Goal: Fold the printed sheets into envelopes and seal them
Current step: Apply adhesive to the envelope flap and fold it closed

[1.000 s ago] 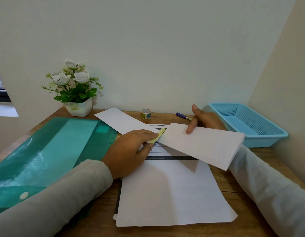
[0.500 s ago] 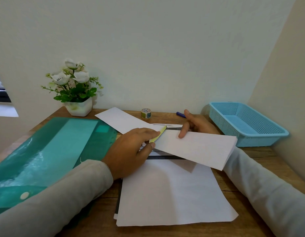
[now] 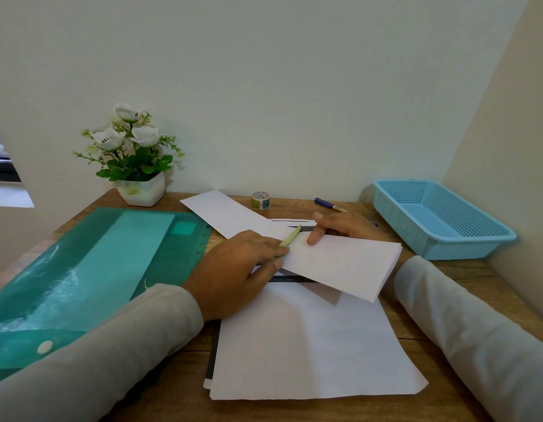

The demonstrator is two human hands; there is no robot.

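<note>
Head view of a wooden table (image 3: 483,278) set against a pale wall. The left hand (image 3: 233,269) pinches a narrow yellow-green strip (image 3: 290,236) between thumb and forefinger, fingers curled, with the strip's free end angled up toward the back edge and lying at the left end of the folded sheet (image 3: 340,266). The right hand (image 3: 343,228) grips that folded sheet along its far long edge, one digit pressed on its top face and the rest curled behind; how far they wrap underneath cannot be told. The folded sheet is held slightly raised and skewed over the middle of the table, casting a shadow on the stack of flat sheets (image 3: 309,345) below it, which reaches the front edge. A second folded sheet (image 3: 224,213) lies behind the left hand, nearer the back edge. Along the back edge stand a small tape roll (image 3: 260,200) and a blue-capped pen (image 3: 328,205). Back left corner – a white pot of artificial flowers (image 3: 142,190); left side – a green plastic folder (image 3: 96,269); back right corner – a blue mesh basket (image 3: 462,252).
</note>
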